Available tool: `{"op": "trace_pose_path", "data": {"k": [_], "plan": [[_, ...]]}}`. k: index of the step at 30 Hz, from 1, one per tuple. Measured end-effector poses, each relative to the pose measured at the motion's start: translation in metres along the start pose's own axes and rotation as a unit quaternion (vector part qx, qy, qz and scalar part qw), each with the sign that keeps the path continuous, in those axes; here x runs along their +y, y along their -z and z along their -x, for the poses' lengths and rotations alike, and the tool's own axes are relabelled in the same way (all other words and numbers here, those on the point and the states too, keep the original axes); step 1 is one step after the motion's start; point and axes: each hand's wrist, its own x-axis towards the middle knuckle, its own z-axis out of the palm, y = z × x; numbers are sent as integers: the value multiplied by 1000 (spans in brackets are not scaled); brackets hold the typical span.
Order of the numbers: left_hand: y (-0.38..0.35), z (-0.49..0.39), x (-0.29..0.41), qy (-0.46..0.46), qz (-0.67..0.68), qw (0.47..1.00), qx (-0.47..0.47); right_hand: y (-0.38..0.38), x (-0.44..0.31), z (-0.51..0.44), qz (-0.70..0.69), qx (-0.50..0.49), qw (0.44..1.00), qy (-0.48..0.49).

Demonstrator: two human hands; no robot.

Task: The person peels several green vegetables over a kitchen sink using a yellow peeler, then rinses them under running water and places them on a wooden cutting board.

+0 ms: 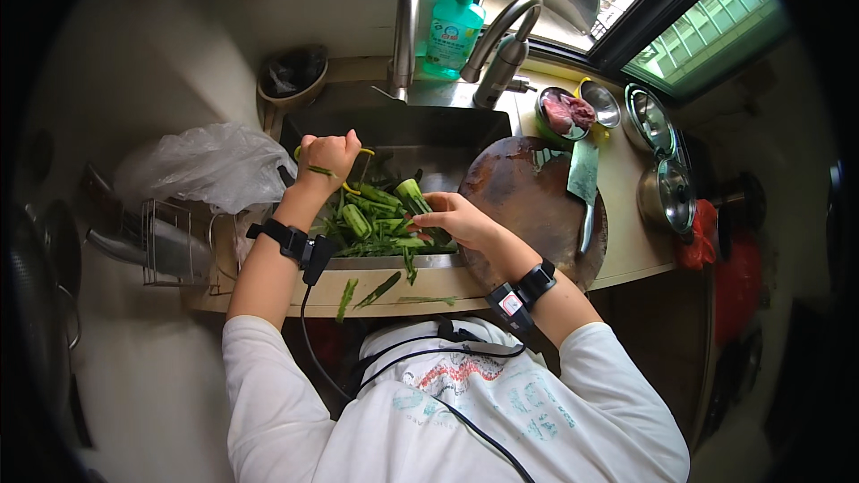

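Observation:
My left hand [329,162] is closed around a yellow-framed peeler [351,188] above the sink, and a strip of green peel [321,170] clings to that hand. Lower and to the right, my right hand [462,220] grips a long green vegetable [411,193], possibly a gourd or cucumber, with a pale cut end. My fingers hide part of it. Peeled green pieces [356,221] and many dark peel strips lie in the sink [439,161] beneath both hands. More peel strips [378,289] are scattered on the counter's front edge.
Right of the sink, a round wooden cutting board [517,201] carries a cleaver [582,174]. Behind it stand a bowl of raw meat [568,114] and metal pots [664,194]. Two faucets [405,33] and a green detergent bottle [453,33] line the back. A plastic bag [208,161] lies left.

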Motion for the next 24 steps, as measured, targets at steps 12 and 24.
{"op": "trace_pose_path", "data": {"k": [12, 24], "plan": [[-2, 24, 56, -152, 67, 986, 20, -33, -11, -2, 67, -10, 996, -65], [-19, 7, -11, -52, -109, 982, 145, -25, -16, 13, 7, 22, 996, -88]]}}
